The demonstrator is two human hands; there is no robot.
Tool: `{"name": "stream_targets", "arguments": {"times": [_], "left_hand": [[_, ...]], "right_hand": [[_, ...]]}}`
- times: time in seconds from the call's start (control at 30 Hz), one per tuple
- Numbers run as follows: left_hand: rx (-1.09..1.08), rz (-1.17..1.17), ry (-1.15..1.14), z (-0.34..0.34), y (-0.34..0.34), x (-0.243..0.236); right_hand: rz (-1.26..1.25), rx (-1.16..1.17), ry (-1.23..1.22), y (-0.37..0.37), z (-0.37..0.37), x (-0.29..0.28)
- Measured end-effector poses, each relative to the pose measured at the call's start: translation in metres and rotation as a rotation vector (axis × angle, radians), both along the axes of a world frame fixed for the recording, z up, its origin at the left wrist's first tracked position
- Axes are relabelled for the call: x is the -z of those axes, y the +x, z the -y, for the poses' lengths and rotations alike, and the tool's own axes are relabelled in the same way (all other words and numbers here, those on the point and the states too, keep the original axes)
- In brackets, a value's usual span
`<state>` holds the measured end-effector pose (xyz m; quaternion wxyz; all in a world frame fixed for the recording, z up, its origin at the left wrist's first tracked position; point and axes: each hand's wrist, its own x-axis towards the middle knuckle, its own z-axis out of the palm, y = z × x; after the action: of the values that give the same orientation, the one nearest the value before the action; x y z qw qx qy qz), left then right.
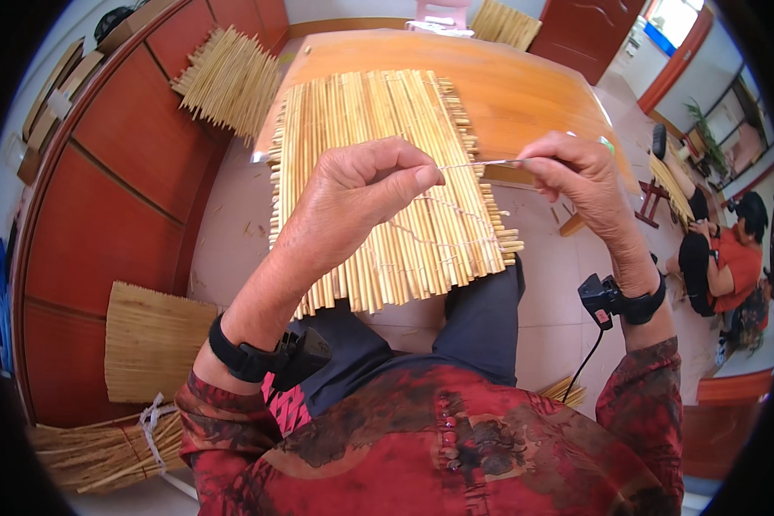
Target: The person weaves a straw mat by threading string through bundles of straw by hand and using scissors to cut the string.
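Note:
My left hand point(365, 182) is closed, pinching a pale twine point(457, 165) between thumb and forefinger. The twine runs taut to my right hand point(572, 168), whose fingertips are closed on a thin grey needle point(509, 162). Below both hands lies a mat of straw-coloured stalks point(361, 112), sloping from the table's edge down to my knees. Loose twine point(460, 211) curves over the mat's right half. Neither hand touches the mat. The needle's far end is hidden in my right fingers.
The mat rests on an orange-brown wooden table point(525, 82). More stalk mats lean by red cabinets point(129, 172) at left, including a tall one point(159, 340). A tied stalk bundle point(116, 443) lies lower left. A person in an orange top point(735, 275) sits at far right.

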<state>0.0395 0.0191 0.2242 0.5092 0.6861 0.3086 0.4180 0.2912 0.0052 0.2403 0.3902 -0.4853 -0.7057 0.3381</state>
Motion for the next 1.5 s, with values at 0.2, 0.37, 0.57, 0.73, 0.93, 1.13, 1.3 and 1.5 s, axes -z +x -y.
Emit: {"name": "stream_targets", "arguments": {"times": [0.2,0.37,0.57,0.73,0.93,1.13,1.3,1.5], "left_hand": [[-0.032,0.076,-0.066,0.003,-0.01,0.011],[-0.01,0.173,-0.156,0.006,-0.008,0.018],[-0.222,0.153,-0.051,0.022,-0.019,0.072],[-0.469,0.354,-0.336,0.083,-0.077,0.146],[-0.267,0.354,-0.801,0.13,-0.073,0.194],[-0.119,0.58,-0.817,0.096,-0.035,0.228],[-0.202,0.821,-0.927,0.083,-0.01,0.233],[-0.398,0.548,-0.826,0.082,-0.003,0.233]], "right_hand": [[-0.502,-0.052,-0.069,-0.008,-0.022,0.013],[-0.882,-0.195,-0.108,-0.038,-0.034,0.021],[-1.073,-0.367,-0.172,-0.065,-0.053,0.037],[-0.301,-0.085,-0.184,-0.074,-0.058,0.056],[0.241,-0.448,-0.025,-0.113,-0.032,0.125],[0.405,-0.455,0.038,-0.116,-0.03,0.174],[0.516,-0.534,0.125,-0.113,-0.025,0.172],[0.661,-0.496,0.16,-0.12,-0.022,0.167]]}}
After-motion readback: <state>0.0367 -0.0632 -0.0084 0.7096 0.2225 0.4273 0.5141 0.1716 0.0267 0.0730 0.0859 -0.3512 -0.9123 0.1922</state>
